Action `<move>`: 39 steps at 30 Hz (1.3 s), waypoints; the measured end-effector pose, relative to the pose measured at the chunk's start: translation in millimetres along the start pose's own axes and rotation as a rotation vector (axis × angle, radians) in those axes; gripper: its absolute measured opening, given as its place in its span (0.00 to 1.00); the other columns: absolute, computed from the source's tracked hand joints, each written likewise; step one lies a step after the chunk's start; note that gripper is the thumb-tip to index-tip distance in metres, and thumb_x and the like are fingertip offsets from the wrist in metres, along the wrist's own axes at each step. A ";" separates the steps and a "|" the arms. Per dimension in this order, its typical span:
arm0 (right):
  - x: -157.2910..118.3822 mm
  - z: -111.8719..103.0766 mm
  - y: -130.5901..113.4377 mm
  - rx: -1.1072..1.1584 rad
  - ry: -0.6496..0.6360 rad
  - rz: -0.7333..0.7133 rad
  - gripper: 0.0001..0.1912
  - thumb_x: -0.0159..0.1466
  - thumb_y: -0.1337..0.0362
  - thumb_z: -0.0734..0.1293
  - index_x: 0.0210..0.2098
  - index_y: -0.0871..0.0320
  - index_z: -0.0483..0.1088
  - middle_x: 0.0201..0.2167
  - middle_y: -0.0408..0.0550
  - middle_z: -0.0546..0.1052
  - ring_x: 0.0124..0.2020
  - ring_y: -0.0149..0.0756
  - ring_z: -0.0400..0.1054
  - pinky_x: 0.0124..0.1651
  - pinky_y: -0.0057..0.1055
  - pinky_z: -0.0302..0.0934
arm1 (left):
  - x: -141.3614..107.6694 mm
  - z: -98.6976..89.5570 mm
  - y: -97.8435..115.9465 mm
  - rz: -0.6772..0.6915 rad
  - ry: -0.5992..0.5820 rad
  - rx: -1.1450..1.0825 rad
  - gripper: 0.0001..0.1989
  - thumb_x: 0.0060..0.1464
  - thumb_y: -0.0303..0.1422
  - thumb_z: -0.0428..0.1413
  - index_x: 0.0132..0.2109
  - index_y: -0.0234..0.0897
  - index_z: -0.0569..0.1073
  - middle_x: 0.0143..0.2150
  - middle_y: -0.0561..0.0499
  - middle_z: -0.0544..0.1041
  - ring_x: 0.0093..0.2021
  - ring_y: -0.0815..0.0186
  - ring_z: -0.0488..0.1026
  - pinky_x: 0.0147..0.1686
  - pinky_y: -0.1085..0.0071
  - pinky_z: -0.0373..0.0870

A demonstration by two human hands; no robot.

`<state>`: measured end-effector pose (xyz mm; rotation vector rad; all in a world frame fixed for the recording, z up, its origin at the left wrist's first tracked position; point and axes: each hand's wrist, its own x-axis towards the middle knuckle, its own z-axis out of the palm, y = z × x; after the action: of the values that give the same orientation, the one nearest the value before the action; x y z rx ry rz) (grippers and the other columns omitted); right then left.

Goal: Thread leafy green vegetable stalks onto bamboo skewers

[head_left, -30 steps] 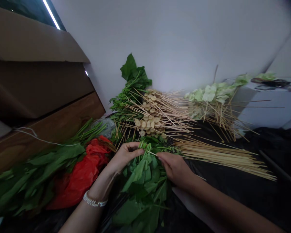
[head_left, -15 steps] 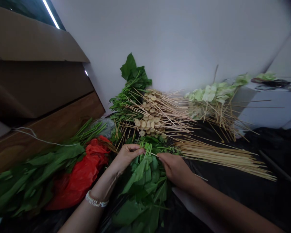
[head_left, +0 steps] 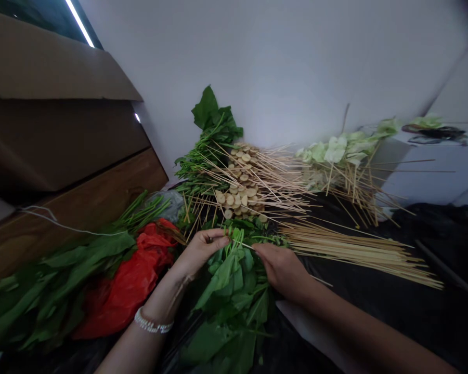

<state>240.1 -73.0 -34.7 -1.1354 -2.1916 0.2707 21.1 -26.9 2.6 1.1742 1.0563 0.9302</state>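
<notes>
Between my hands hangs a bunch of leafy greens (head_left: 234, 291), stems up and broad leaves toward me. My left hand (head_left: 203, 250), with a beaded bracelet on its wrist, pinches the stems at their left side. My right hand (head_left: 283, 267) is closed on a thin wooden skewer (head_left: 248, 246), whose front part runs left into the stems and whose other end shows past the wrist. The skewer's tip is hidden among the stems. Just beyond my hands lies a pile of skewered pale round slices (head_left: 244, 195).
Loose skewers (head_left: 366, 254) lie at the right on black plastic. Skewered cabbage pieces (head_left: 339, 150) and skewered greens (head_left: 206, 150) rest by the wall. At the left are a red plastic bag (head_left: 132, 280), more leafy greens (head_left: 62, 280) and a cardboard box (head_left: 62, 124).
My hands keep almost the same pose at the stems, the left fingers shifted very slightly. The whole view has moved a little.
</notes>
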 end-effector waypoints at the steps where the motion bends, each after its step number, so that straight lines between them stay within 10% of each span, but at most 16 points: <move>1: 0.0 0.2 0.0 0.016 0.005 0.000 0.17 0.64 0.75 0.56 0.46 0.57 0.70 0.38 0.50 0.79 0.41 0.37 0.73 0.44 0.29 0.66 | 0.2 -0.7 0.8 0.017 0.024 -0.023 0.18 0.35 0.40 0.71 0.33 0.36 0.81 0.28 0.51 0.80 0.26 0.69 0.73 0.29 0.75 0.69; 22: -1.3 3.8 -0.3 0.048 0.032 -0.002 0.16 0.66 0.74 0.55 0.44 0.57 0.71 0.37 0.51 0.79 0.40 0.37 0.74 0.43 0.29 0.66 | 5.4 0.7 -6.6 0.056 0.105 -0.052 0.16 0.33 0.38 0.72 0.28 0.33 0.78 0.24 0.55 0.75 0.23 0.74 0.68 0.27 0.78 0.64; 30: 6.8 -6.4 -1.0 0.150 0.178 -0.002 0.14 0.69 0.68 0.55 0.44 0.59 0.71 0.35 0.51 0.79 0.36 0.37 0.74 0.39 0.30 0.66 | -9.8 -7.1 13.2 0.222 -0.172 0.364 0.41 0.42 0.36 0.68 0.63 0.40 0.66 0.52 0.45 0.78 0.48 0.57 0.75 0.49 0.65 0.70; 39: 15.2 -32.7 13.6 0.223 0.080 0.123 0.13 0.69 0.64 0.57 0.42 0.57 0.72 0.28 0.46 0.77 0.29 0.35 0.71 0.36 0.30 0.62 | 1.1 -26.5 15.2 0.232 0.160 0.026 0.37 0.41 0.38 0.69 0.60 0.40 0.70 0.59 0.44 0.73 0.56 0.52 0.72 0.50 0.67 0.71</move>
<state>263.2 -56.3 -8.9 -1.1360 -1.9696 0.5007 -4.6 -16.8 15.8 1.2789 1.0765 1.2109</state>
